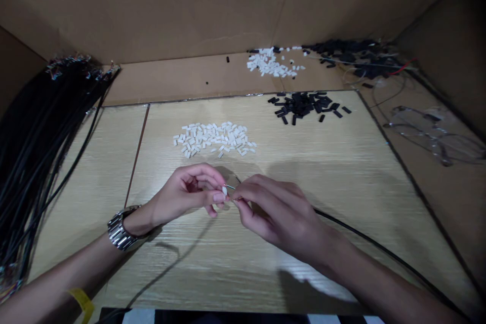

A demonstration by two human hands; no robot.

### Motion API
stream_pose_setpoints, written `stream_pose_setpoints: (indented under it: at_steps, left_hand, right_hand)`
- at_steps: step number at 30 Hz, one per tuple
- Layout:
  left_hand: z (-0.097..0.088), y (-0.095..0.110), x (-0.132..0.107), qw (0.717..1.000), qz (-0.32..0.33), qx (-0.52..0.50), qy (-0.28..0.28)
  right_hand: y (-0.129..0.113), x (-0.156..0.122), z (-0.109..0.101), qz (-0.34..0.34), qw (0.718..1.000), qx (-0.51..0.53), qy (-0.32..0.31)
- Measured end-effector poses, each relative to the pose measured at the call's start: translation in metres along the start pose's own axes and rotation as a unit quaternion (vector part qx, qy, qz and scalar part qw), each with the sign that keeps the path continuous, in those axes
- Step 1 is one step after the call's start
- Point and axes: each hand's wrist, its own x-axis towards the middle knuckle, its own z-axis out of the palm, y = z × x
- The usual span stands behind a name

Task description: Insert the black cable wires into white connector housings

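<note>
Above the middle of the board, my left hand [197, 190] pinches a small white connector housing [224, 191] between thumb and fingertips. My right hand [275, 207] is closed on the thin wires [230, 187] at the end of a black cable [364, 237]. The wire ends meet or nearly meet the white housing; whether any sits inside it I cannot tell. From under my right wrist the cable runs off toward the lower right. Just beyond my hands lies a spread pile of white housings [214, 137].
Black rectangular pieces [304, 105] lie farther back on the board, with more white pieces [271, 63] and black pieces [349, 53] behind on the cardboard. A thick bundle of black cables [34, 126] fills the left side. Loose tangled wires [429, 129] lie right. Cardboard walls [182, 5] enclose the area.
</note>
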Motion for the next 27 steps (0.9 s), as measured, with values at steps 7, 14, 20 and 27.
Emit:
stream_pose_setpoints:
  at_steps: [7,14,20,27]
  left_hand:
    - [0.0002,-0.0003,-0.0014,1.000,0.010,0.003,-0.005]
    - [-0.0014,0.0009,-0.0004,1.000,-0.005,0.002,-0.012]
    - [-0.0016,0.0003,-0.0004,1.000,-0.009,0.005,-0.009]
    - [0.0004,0.0020,-0.0029,1.000,-0.003,0.009,-0.005]
  right_hand:
    - [0.0011,-0.0006,0.0007,-0.004,1.000,-0.006,0.004]
    - [0.0010,-0.0018,0.0015,-0.011,0.999,-0.036,-0.001]
    - [0.0018,-0.0018,0.0026,-0.011,0.999,-0.035,0.000]
    - [-0.0002,-0.0003,0.0009,-0.001,1.000,-0.019,0.003]
